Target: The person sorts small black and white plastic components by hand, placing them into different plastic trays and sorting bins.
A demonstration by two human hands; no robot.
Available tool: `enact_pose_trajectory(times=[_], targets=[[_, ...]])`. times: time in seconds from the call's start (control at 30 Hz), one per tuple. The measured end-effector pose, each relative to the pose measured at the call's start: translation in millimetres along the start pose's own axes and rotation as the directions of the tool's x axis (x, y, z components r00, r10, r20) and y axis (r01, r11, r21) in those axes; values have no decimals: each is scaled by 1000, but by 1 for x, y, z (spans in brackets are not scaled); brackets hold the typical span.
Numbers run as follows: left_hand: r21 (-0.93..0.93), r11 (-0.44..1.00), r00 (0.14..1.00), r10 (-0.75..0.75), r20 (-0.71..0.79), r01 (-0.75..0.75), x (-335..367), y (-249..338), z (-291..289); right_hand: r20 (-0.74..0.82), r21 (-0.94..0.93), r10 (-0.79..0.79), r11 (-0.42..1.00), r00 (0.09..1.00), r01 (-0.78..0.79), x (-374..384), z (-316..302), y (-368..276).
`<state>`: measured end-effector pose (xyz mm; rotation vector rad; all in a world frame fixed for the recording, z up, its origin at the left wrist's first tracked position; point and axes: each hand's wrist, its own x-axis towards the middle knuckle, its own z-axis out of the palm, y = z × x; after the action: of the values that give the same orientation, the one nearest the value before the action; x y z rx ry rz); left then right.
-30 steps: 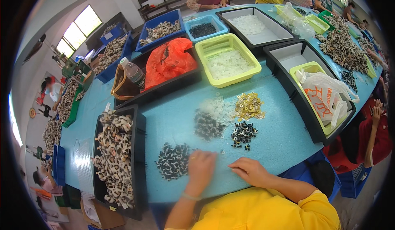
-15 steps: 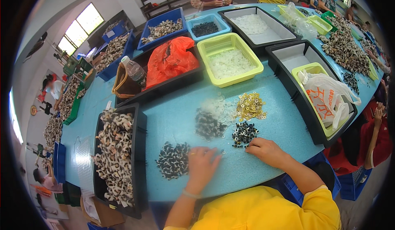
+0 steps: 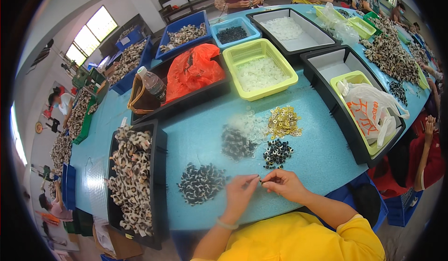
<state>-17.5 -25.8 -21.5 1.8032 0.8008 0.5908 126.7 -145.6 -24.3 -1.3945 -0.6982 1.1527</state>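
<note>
Because the small dark piece (image 3: 262, 182) sits right at the fingertips, little of it shows, but it is probably light, hard and stiff, judging by its likeness in colour to the black pieces (image 3: 277, 153) heaped just beyond the hands. The right hand (image 3: 288, 185) pinches it between thumb and forefinger above the blue tabletop (image 3: 322, 160), while the left hand (image 3: 239, 194) has its thumb and fingers drawn together just beside it (whether a piece of its own is caught there, I cannot tell). A smooth surface would likely let so small a thing slip or roll in a loose grip, so the pads of thumb and forefinger should take it by opposite sides, near its middle; a firm squeeze seems unlikely to harm it, and dropping it looks the greater risk. The black-and-white pieces (image 3: 201, 183), heaped to the left of the left hand, seem equally light and are perhaps best picked singly from the heap's edge, whereas the yellow rings (image 3: 284, 122), apparently thin and flat, would probably come up more easily by the rim
</note>
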Motion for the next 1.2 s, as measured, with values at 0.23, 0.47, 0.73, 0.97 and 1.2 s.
enact_pose_trajectory(times=[0.23,0.47,0.73,0.97,1.2], targets=[[-293,945,989,-136,55,146,-13,-7,5,-48,44,18,999,999,-16,2,1,6],[-546,755,929,-337,151,363,-15,0,8,-89,67,9,998,996,-3,-2,10,10],[129,977,986,168,12,-168,-4,-16,-29,32,-521,-419,768,907,373,-25,-2,-4],[629,685,917,379,123,-367,3,-32,-69,109,-798,-520,462,847,386,4,-58,-12],[706,579,884,444,147,-408,7,-4,-72,375,-838,-390,245,841,488,12,-69,-13]])
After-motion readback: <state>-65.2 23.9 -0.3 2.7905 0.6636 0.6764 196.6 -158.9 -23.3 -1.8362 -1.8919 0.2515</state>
